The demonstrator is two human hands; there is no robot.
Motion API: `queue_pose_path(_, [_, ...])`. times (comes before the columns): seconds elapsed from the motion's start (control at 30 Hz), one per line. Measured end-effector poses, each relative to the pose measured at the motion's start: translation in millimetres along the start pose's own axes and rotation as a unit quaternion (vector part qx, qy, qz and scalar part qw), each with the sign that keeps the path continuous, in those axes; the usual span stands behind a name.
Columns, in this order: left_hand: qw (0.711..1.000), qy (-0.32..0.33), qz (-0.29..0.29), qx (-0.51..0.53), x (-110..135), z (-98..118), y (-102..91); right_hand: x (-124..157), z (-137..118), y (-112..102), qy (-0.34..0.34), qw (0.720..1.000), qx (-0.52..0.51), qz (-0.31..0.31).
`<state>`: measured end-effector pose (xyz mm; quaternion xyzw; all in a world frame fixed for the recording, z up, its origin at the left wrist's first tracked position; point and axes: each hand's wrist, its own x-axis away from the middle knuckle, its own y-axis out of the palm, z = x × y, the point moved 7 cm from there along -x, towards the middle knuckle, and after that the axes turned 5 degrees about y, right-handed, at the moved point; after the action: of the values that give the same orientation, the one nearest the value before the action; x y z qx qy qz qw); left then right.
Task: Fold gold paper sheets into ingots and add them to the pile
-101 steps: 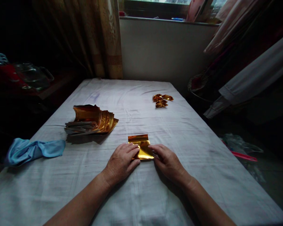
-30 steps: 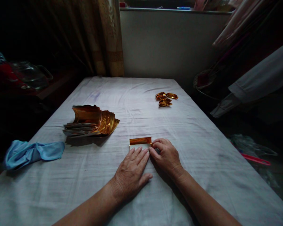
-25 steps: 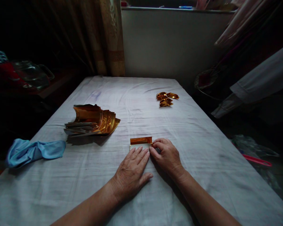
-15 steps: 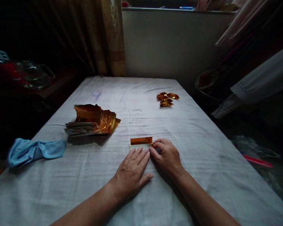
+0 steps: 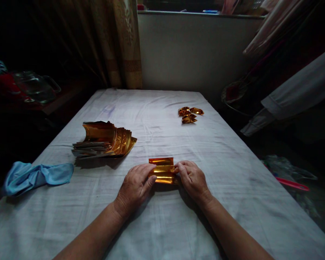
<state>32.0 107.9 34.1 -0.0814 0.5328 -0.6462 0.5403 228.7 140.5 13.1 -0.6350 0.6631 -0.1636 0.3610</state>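
Note:
A small sheet of gold foil paper (image 5: 164, 169) with crosswise creases lies in front of me, its shiny side up. My left hand (image 5: 137, 182) grips its left end, thumb near the front and fingers behind. At the right end, my right hand (image 5: 192, 180) pinches the edge between thumb and fingers. Farther left stands a fanned stack of gold foil paper (image 5: 104, 141), curled at the back. Several folded gold paper pieces (image 5: 189, 115) sit in a group at the far right of the white-sheeted surface (image 5: 151, 224).
A crumpled blue cloth (image 5: 40, 177) lies at the left edge. Beyond that side, a glass jug (image 5: 36, 86) stands on a dark table. A curtain (image 5: 124, 43) hangs at the back, and pale clothing (image 5: 292, 90) hangs at the right.
My left hand has gone from lying flat on the paper to gripping its left end. The paper now shows gold creased bands where a pale face showed before. My right hand stays at the right end.

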Motion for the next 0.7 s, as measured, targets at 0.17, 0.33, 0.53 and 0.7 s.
queue_pose_path(0.17, [0.999,0.001,-0.022,0.030,-3,-1,2.7,-2,6,-1,0.016,0.999,0.022,0.022])
queue_pose_path(0.33, [1.000,0.005,-0.025,0.012,-2,0,4.8,-7,0,4,0.018,0.994,0.104,0.009])
queue_pose_path(0.53, [0.999,0.009,-0.031,0.011,-2,-2,6.8,-12,-4,9,0.057,0.992,0.103,-0.036])
queue_pose_path(0.7, [0.999,0.022,-0.022,0.008,-1,-1,6.8,-12,0,8,0.059,0.996,0.060,-0.018])
